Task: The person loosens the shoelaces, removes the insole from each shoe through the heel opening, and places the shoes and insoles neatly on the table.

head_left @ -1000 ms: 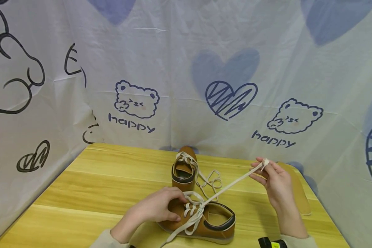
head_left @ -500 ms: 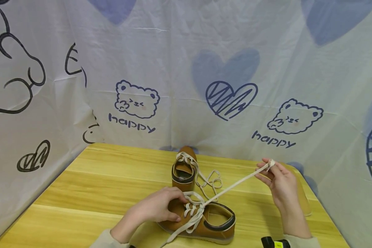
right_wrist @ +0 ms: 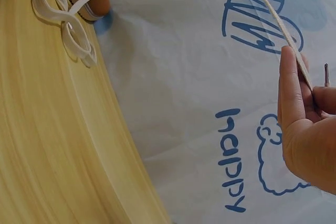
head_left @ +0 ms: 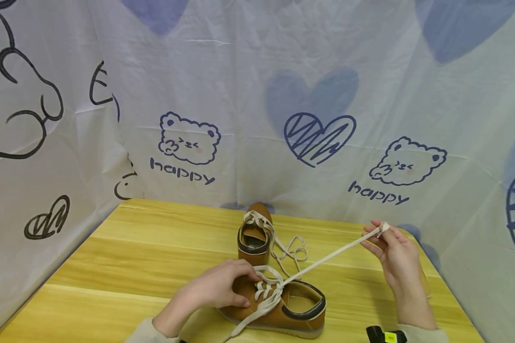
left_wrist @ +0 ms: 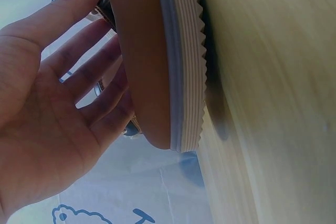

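Observation:
A brown leather shoe [head_left: 302, 326] with a dark padded collar lies sideways near the table's front, toe to the left. My left hand [head_left: 216, 286] grips its front part, thumb on the near side and fingers across the far side. In the left wrist view the thumb and fingers span the shoe [left_wrist: 142, 66] above its ridged pale sole. My right hand [head_left: 399, 259], raised at the right, pinches the end of a cream shoelace [head_left: 330, 257]. The lace runs straight and taut from a knot [head_left: 279, 285] on the shoe. Another lace end hangs over the near side.
A second brown shoe [head_left: 254, 257] stands behind the first, its loose lace [head_left: 300, 252] curled on the wooden table [head_left: 124, 257]. A flat tan piece [head_left: 426, 285] lies mostly hidden behind my right hand. A printed white cloth [head_left: 249, 157] hangs along the back and sides.
My right hand has moved steadily right, drawing the pinched lace farther out from the knot. The left hand and both shoes have stayed in place.

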The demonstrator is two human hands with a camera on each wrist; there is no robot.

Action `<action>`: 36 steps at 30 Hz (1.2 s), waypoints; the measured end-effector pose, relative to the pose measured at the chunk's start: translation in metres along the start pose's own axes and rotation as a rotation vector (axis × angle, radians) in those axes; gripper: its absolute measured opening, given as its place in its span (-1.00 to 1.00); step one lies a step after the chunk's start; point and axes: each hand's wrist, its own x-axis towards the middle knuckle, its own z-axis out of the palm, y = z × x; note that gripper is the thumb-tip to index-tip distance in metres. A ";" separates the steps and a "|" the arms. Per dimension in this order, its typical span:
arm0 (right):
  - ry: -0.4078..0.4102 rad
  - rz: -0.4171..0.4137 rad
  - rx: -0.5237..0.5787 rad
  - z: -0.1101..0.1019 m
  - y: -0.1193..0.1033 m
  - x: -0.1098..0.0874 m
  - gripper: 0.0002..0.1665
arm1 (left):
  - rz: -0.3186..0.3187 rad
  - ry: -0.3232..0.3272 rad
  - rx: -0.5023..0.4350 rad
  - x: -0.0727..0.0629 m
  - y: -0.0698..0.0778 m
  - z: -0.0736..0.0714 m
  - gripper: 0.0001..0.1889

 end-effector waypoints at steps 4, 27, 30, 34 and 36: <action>0.006 0.002 0.020 -0.003 0.000 0.002 -0.72 | -0.003 0.000 -0.005 0.000 0.000 -0.001 -0.57; -0.006 0.017 0.057 -0.021 -0.001 0.014 -0.69 | -0.022 -0.001 0.001 -0.001 0.001 -0.004 -0.57; 0.016 0.038 0.048 -0.025 -0.002 0.016 -0.69 | -0.017 -0.006 0.006 -0.001 0.001 -0.004 -0.57; 0.044 0.077 0.017 -0.032 -0.003 0.018 -0.69 | -0.009 -0.013 0.002 -0.001 0.002 -0.003 -0.57; 0.053 0.095 -0.003 -0.035 -0.003 0.018 -0.67 | -0.008 -0.018 -0.003 -0.001 0.002 -0.002 -0.57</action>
